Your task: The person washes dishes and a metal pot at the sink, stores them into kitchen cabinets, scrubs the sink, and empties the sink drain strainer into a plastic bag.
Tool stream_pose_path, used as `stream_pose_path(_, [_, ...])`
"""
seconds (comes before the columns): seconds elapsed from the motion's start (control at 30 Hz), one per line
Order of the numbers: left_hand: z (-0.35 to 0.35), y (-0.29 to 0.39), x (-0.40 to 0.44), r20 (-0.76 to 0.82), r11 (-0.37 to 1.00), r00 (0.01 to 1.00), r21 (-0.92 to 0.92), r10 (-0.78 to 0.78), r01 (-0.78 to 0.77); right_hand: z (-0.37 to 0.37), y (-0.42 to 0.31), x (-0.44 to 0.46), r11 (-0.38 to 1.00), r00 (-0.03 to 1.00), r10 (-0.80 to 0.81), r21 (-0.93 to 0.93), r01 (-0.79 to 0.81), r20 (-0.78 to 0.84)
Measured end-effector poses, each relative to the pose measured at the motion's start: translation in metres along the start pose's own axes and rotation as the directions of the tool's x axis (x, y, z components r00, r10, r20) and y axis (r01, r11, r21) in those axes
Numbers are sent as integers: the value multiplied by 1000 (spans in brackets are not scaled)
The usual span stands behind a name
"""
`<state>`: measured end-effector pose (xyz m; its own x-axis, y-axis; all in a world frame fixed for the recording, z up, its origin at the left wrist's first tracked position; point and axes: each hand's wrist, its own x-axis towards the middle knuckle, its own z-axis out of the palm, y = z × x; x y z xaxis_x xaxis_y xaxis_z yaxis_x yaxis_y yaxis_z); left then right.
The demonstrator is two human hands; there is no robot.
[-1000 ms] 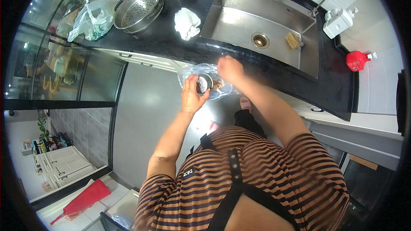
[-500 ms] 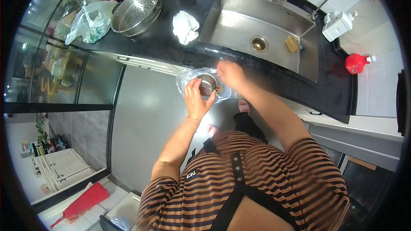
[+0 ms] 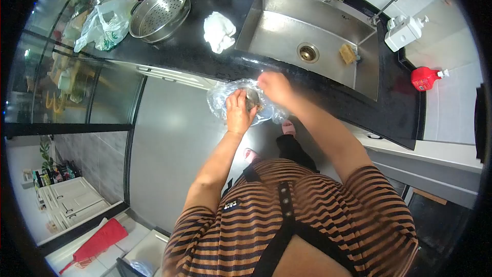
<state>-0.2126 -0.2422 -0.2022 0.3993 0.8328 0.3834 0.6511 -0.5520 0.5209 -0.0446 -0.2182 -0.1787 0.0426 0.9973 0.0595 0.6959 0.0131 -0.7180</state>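
My left hand (image 3: 239,114) is wrapped over a small round metal cup (image 3: 251,98), which looks like a sink strainer basket. Brown scraps cling near its rim, and my fingers hide much of it. Around and under the cup spreads a clear plastic bag (image 3: 218,100), hanging in front of the counter edge above the floor. At the bag's upper right edge my right hand (image 3: 275,88) is closed, its fingers pinched on the plastic and partly hidden.
The black counter (image 3: 200,61) holds a steel steamer pot (image 3: 159,15), a crumpled white cloth (image 3: 219,32) and a tied plastic bag (image 3: 107,23). In the steel sink (image 3: 277,28) lies a yellow sponge (image 3: 347,54). A red bottle (image 3: 424,79) stands right of it.
My left hand has shifted slightly right and turned the metal cup, so less of its inside shows. More of the plastic bag spreads out beside it. The right hand stays nearly in place.
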Motion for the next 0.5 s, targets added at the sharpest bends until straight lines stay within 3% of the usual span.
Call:
stream_pose_path(0.03, [7,-6,0,132,999,990,23,-50,47,3,2,0,1000,1000,2,-7,-2,5])
stream_pose_path(0.07, [10,-9,-7,111,1000,994,3,-25,25,0,6,7,1000,1000,-3,-20,3,-1])
stream_pose_path(0.3, [-27,27,10,-195,998,979,-34,53,-61,-5,6,6,1000,1000,-14,24,14,-8])
stream_pose_path(0.37, [13,-7,1,117,998,992,53,-50,44,1,7,1,999,999,24,31,-25,30])
stream_pose_path(0.5, [-12,1,0,62,997,995,2,-81,81,-8,13,8,998,998,-49,46,47,45])
